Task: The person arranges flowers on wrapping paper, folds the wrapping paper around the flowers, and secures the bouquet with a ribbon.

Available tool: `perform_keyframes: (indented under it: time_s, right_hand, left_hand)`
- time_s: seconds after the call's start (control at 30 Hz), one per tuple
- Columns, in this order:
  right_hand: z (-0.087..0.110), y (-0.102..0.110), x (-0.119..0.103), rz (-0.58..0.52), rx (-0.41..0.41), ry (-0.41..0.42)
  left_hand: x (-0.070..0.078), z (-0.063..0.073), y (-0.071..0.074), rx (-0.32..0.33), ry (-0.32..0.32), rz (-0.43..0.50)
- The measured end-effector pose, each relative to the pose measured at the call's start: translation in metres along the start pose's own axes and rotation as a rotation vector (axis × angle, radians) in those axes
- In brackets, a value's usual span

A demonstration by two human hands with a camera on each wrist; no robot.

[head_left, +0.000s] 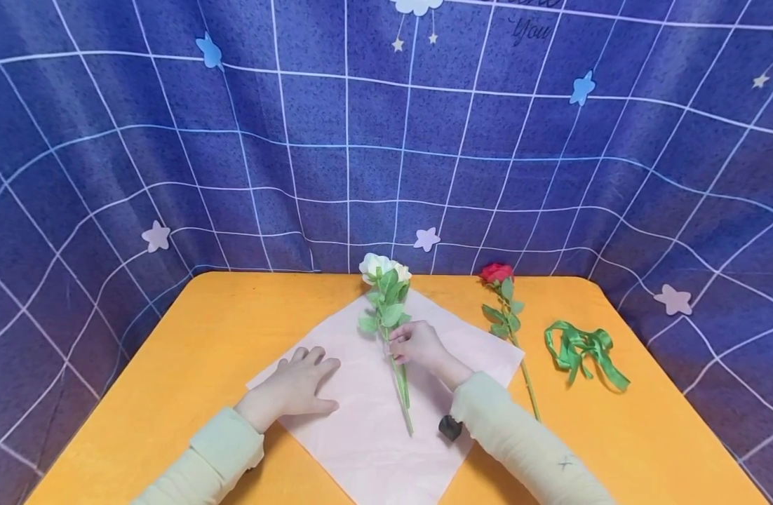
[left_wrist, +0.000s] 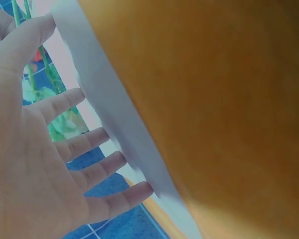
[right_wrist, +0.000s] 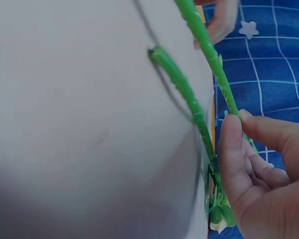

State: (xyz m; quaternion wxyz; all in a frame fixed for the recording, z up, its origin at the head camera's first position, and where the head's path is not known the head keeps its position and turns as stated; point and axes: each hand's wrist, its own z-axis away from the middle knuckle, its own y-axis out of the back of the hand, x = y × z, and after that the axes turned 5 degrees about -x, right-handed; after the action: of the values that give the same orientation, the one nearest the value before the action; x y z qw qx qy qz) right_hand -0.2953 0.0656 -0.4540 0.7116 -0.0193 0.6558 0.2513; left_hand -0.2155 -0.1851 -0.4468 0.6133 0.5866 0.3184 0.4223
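Note:
A sheet of pale pink wrapping paper point(head_left: 342, 431) lies on the table, one corner pointing toward me. Over its middle are two white roses point(head_left: 386, 270), heads at the far corner and green stems toward me. My right hand point(head_left: 419, 345) pinches a stem between thumb and fingers. In the right wrist view the pinched stem point(right_wrist: 208, 47) crosses above the paper, while a second stem point(right_wrist: 182, 87) runs past the hand with its cut end over the sheet. My left hand point(head_left: 294, 387) is spread at the paper's left edge; in the left wrist view its fingertips point(left_wrist: 142, 190) touch the sheet.
To the right, a red rose point(head_left: 497, 273) lies with its stem partly beside the paper's right corner. Beyond it sits a loose bundle of green ribbon point(head_left: 579, 348). A small black object point(head_left: 449, 428) shows by my right cuff. A blue gridded curtain point(head_left: 374, 175) surrounds the orange table point(head_left: 235, 308).

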Motion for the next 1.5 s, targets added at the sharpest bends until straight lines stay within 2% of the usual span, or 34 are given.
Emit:
perform_keyframes:
  time_s: [0.37,0.5,0.67,0.8,1.17,1.4,1.5]
  right_hand:
    - [-0.004,-0.005,0.003,0.253,0.101,0.058]
    - [-0.004,-0.008,-0.001,0.350,0.104,0.094]
    - [-0.003,-0.010,-0.006,0.439,0.101,0.095]
    - [-0.001,-0.009,-0.010,0.446,0.095,0.097]
    - [0.009,0.004,-0.014,0.268,0.046,0.094]
    - [0.020,0.022,-0.025,0.408,0.102,0.146]
    - [0.025,0.030,-0.029,0.429,0.119,0.148]
  left_hand:
    - [0.001,0.001,0.001,0.006,-0.006,0.005]
    - [0.001,0.001,0.003,0.002,-0.005,0.011]
    - [0.002,0.001,0.005,0.002,-0.006,0.017]
    - [0.003,0.001,0.005,-0.004,-0.003,0.029]
    - [0.001,0.000,0.003,-0.008,-0.003,0.026]
    - [0.000,0.000,0.002,-0.001,-0.009,0.018]
    - [-0.001,-0.001,0.001,-0.002,-0.006,0.013]
